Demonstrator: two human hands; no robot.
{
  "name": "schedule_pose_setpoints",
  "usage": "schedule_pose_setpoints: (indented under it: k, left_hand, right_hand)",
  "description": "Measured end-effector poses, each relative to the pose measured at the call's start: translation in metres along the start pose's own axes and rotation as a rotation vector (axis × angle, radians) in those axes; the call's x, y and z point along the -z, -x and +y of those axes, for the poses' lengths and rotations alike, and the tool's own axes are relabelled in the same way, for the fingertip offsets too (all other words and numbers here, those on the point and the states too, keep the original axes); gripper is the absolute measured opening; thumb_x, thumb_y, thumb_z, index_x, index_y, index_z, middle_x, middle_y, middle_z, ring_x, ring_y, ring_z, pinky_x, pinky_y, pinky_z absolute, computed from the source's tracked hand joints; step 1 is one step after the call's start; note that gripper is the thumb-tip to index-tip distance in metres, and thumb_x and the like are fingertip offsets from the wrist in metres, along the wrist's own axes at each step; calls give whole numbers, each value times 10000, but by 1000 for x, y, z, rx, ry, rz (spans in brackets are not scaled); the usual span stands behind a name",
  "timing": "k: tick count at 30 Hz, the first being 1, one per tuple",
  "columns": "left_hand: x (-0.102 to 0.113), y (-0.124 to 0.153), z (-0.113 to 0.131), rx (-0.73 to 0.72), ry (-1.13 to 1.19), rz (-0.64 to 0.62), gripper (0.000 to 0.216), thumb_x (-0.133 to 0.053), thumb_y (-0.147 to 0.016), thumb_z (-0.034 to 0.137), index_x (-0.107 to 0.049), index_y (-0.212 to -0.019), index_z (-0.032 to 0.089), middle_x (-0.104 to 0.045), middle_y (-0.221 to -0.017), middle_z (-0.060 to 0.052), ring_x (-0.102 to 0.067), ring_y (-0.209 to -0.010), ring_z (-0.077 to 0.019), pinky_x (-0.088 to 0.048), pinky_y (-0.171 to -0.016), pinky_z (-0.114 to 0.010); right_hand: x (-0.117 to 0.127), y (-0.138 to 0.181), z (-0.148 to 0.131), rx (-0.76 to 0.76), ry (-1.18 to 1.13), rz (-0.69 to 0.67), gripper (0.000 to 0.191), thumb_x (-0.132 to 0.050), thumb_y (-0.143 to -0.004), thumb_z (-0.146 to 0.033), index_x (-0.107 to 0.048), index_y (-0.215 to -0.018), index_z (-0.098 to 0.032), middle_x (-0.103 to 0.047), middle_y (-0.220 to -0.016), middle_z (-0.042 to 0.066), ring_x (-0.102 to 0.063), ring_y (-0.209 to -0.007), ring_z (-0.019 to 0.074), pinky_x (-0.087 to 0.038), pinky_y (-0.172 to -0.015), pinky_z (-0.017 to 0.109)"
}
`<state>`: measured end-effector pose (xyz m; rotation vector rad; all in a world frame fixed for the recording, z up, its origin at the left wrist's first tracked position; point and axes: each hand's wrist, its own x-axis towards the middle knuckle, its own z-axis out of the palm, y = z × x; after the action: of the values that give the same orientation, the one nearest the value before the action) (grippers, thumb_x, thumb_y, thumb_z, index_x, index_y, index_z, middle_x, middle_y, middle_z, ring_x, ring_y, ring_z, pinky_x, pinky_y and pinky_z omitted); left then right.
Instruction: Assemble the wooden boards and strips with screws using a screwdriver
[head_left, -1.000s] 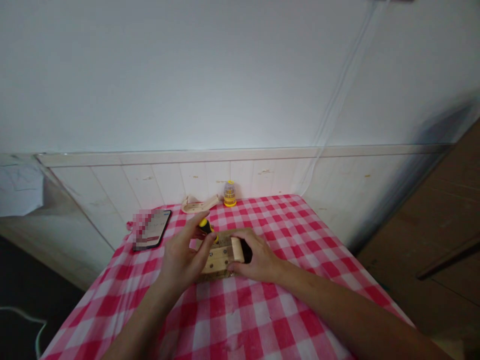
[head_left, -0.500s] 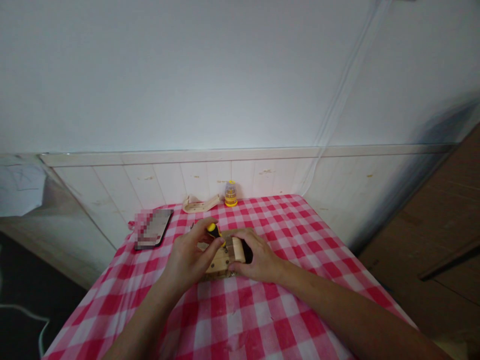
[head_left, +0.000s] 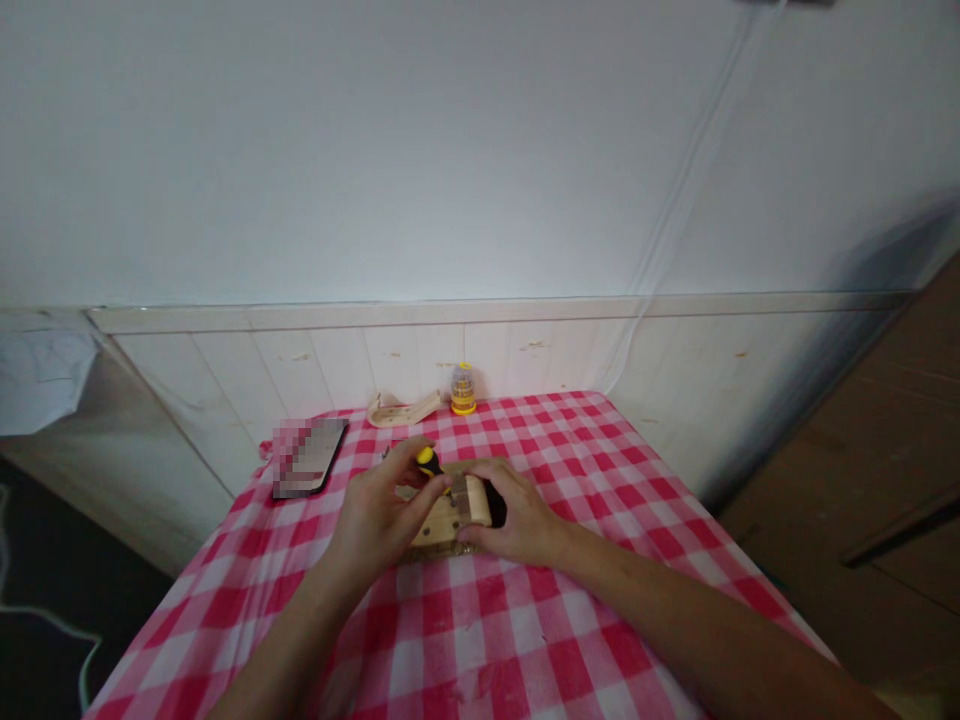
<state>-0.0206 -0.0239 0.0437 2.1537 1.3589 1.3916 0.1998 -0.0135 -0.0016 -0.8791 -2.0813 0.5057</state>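
Observation:
My left hand (head_left: 382, 505) is closed round a small screwdriver (head_left: 428, 462) with a yellow and black handle. Its lower end points down at a light wooden piece (head_left: 435, 525) that has several dark round spots, perhaps screws or holes; the tip itself is too small to make out. At the right end of this piece is a rounded wooden block (head_left: 478, 500) with a darker band, gripped between the thumb and fingers of my right hand (head_left: 521, 515). My left hand covers part of the wooden piece.
A red-and-white checked cloth (head_left: 517, 620) covers the table. Towards the wall stand a yellow bit container (head_left: 463, 390) and a curved wooden part (head_left: 405, 410). A phone (head_left: 319, 460) lies to the left. A brown wooden panel (head_left: 862, 500) rises at the right.
The view has shifted very slightly. Both hands keep their places on the screwdriver and the wooden block, with no clear movement of either.

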Motion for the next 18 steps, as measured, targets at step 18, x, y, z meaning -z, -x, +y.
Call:
schedule_pose_setpoints:
  k: [18]
  left_hand:
    - [3, 1, 0, -59, -22, -70, 227, -725, -838, 373, -635, -986, 227, -720, -785, 19, -714, -674, -144, -563, -612, -225]
  right_hand:
    - [-2, 2, 3, -35, 34, 3, 716, -910, -658, -352, -545, -1268, -264, -641, -1242, 92, -616, -1154, 292, -498, -987, 476]
